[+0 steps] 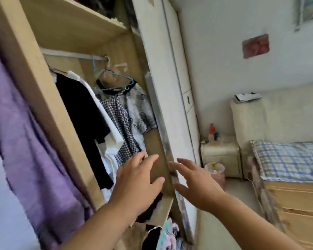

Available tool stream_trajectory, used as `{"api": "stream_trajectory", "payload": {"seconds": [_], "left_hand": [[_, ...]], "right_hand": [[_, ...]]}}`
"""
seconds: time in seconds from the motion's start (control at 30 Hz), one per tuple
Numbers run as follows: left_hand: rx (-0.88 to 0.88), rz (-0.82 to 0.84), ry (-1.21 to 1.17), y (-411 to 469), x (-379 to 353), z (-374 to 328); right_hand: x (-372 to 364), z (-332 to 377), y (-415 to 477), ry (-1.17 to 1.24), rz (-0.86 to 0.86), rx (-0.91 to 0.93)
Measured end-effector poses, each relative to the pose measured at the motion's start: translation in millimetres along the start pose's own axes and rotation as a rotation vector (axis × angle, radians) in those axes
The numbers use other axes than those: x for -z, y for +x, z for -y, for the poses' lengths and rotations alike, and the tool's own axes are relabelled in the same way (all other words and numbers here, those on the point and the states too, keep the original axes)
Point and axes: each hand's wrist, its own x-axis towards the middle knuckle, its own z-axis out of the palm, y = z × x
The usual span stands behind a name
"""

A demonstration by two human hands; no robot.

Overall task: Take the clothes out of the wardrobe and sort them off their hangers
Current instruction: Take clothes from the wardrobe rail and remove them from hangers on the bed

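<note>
Nearest, the left hand [135,181] and the right hand [197,183] reach toward the open wardrobe [43,98]. Each grip is wide, fingers spread and holding nothing. The left hand is in front of the hems of the hanging clothes and the right is near the edge of the sliding door [172,109]. To the left, a purple garment [22,132] hangs in front of the wardrobe's side panel. Inside, the clothes hang close together from the rail [70,55]: a black top [83,112], a white piece [107,120] against it, a checked garment [121,123] and, furthest right, a grey patterned blouse [141,109] on a blue wire hanger [123,77]. All look light, soft and limp, so they would likely sag or slip off if pulled by the fabric. The better hold is probably the hanger's hook at the rail, with the other hand gathering the cloth below. The thin wire may flex and catch on a neighbouring piece. The blur makes it hard to tell what the black and white pieces hang on. Beyond stands a bed [287,213] with a checked pillow [287,159]
</note>
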Motion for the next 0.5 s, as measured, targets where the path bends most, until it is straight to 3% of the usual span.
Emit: {"api": "stream_trajectory", "payload": {"seconds": [0.1,0.3,0.5], "left_hand": [[0.037,-0.167,0.069,21.4,40.5,28.4],[0.111,-0.539,0.422,63.7,110.5,60.1],[0.319,-0.800,0.588,111.1,171.7,81.6]], "right_hand": [[7.8,40.7,57.9,0.027,-0.055,0.143],[31.7,85.8,172.6,0.104,-0.158,0.441],[61.3,124.3,281.5,0.156,-0.163,0.730]]}}
